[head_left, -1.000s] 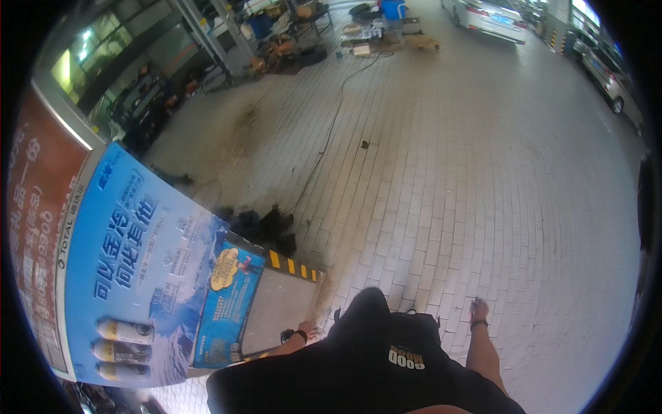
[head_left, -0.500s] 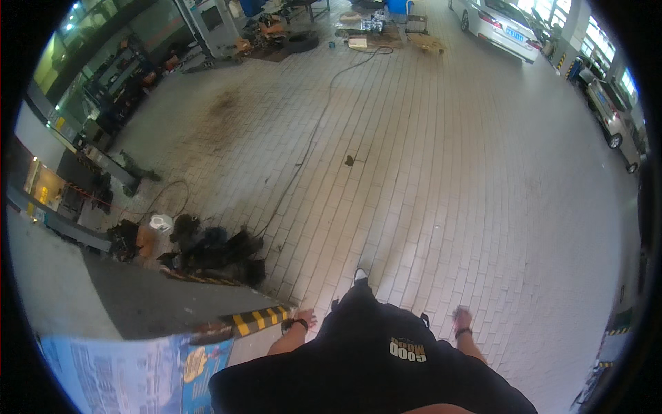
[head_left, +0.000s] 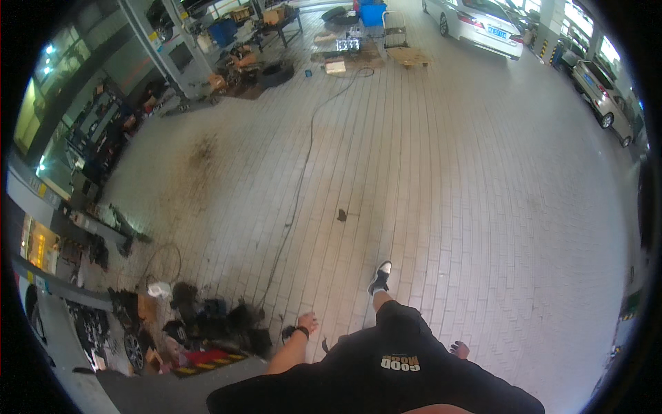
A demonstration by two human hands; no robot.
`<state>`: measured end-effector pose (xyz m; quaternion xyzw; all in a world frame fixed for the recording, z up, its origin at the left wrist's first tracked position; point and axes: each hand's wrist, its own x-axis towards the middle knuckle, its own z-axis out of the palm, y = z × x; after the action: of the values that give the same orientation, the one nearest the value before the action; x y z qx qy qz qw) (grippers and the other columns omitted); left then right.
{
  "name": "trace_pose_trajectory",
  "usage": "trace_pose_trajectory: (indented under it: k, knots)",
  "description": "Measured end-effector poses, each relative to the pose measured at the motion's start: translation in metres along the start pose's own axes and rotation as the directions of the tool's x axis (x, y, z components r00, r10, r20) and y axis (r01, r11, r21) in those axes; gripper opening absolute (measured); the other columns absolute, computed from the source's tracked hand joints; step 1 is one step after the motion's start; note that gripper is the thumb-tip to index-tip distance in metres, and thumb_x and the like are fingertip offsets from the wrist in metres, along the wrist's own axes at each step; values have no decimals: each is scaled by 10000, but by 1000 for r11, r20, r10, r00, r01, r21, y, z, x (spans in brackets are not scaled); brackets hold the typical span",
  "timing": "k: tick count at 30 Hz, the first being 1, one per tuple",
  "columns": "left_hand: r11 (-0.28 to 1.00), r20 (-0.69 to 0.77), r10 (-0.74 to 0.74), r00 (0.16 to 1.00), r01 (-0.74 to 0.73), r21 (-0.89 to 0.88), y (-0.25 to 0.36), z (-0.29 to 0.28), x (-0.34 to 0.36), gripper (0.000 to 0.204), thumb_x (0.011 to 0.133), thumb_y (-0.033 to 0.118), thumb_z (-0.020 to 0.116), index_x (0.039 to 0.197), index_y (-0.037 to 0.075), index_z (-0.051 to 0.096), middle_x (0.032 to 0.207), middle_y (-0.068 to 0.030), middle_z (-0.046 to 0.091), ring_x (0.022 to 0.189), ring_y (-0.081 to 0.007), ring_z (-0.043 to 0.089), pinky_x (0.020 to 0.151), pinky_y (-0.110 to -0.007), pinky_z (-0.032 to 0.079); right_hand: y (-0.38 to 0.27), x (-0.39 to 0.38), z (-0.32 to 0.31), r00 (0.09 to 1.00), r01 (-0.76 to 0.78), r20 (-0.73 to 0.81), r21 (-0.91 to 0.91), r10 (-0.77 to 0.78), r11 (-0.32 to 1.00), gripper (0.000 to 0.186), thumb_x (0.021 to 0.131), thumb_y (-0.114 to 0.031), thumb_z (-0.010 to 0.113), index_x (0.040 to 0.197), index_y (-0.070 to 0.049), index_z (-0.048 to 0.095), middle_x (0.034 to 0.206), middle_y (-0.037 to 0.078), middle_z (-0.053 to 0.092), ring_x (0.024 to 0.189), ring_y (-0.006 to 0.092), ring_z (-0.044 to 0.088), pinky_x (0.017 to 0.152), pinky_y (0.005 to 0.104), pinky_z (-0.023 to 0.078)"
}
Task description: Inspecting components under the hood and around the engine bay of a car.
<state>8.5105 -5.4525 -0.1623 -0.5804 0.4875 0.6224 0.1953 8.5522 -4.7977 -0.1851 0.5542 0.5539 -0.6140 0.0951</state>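
Observation:
My left hand [head_left: 307, 321] hangs out in front of my left side, fingers apart and nothing in it; a dark band circles the wrist. Low by my right hip, my right hand [head_left: 460, 350] shows its fingers loosely parted and appears to hold nothing, though it is small and partly dim. Neither hand touches any object. A black-and-white shoe [head_left: 380, 277] on one foot is stretched forward over the tiled floor [head_left: 427, 207]. Nearest to my left hand is a heap of dark parts [head_left: 214, 319] on the floor. A small dark scrap [head_left: 341, 215] lies ahead.
A long cable [head_left: 305, 159] snakes across the floor. Left stand lift posts [head_left: 165, 48] and shelves [head_left: 96, 124]. Far ahead are a tyre [head_left: 276, 74], a blue bin [head_left: 373, 14] and a flatbed trolley [head_left: 407, 55]. A white car [head_left: 476, 24] and a beige car [head_left: 601, 96] stand right.
I have walked forward: the floor scrap and heap sit nearer, and the striped wall corner has slid back on the left. One foot has swung out ahead; my left hand has moved forward.

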Motion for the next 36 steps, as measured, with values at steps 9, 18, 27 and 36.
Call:
trace_pose_trajectory:
  k: [9, 18, 27, 36]
  knots:
    - [981, -130, -186, 974, 176, -83, 116, 55, 27, 329, 899, 233, 583, 1172, 52, 551, 1061, -133, 589, 836, -270, 600, 690, -403, 523, -219, 184, 257, 953, 194, 217, 97, -211, 976, 277, 876, -218, 515, 1074, -63, 631, 845, 99, 664, 632, 182, 581, 517, 332, 443]
    - [997, -138, -66, 988, 69, 17, 368, 191, 80, 322, 913, 265, 566, 1175, 80, 542, 1064, -117, 589, 797, -250, 578, 668, -400, 488, -553, 110, 567, 726, 547, 465, 57, -507, 835, 259, 915, -202, 583, 1064, 1, 642, 813, 90, 676, 577, 116, 575, 485, 242, 431]
    - [987, 59, -61, 996, 52, 149, 672, 392, 257, 236, 903, 281, 579, 1070, 115, 571, 956, -73, 594, 775, -229, 559, 623, -382, 482, -597, 265, 507, 994, 105, 21, 131, -109, 986, 273, 888, -237, 540, 1084, -57, 601, 828, 76, 653, 595, 142, 536, 486, 269, 401]
    - [881, 280, 197, 940, -295, 370, 979, 725, 235, 367, 917, 305, 574, 1210, 86, 538, 1041, -81, 588, 839, -208, 583, 683, -359, 488, -658, 251, 448, 862, 55, -450, 545, 236, 836, 290, 907, -307, 509, 1111, -121, 597, 870, 37, 646, 665, 155, 537, 594, 308, 399]
